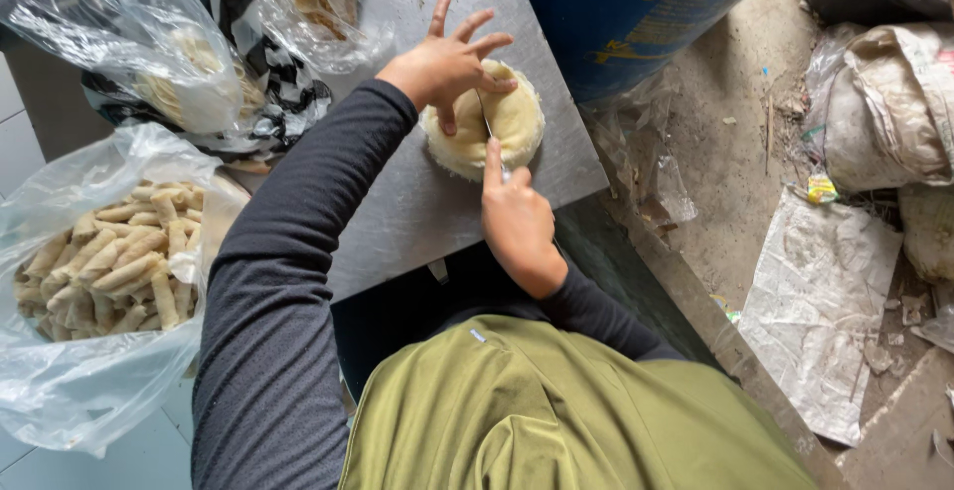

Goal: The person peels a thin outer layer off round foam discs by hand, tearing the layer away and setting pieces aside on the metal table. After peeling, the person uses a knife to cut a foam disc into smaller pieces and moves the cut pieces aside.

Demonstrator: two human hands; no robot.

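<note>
You work at a steel table (417, 222) over a dirty concrete floor. Under your left hand (447, 65), fingers spread flat, lies a pale round stack of wrappers (517, 117): probably soft, thin, tearable, so lift by the edge. Your right hand (515, 220) pinches a thin blade (487, 124) just below that palm.

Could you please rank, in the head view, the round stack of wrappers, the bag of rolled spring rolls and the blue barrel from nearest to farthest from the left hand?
1. Round stack of wrappers: directly under the left hand, touching it.
2. Blue barrel: to the right, beyond the metal table edge.
3. Bag of rolled spring rolls: far lower left, beside the sleeve.
</note>
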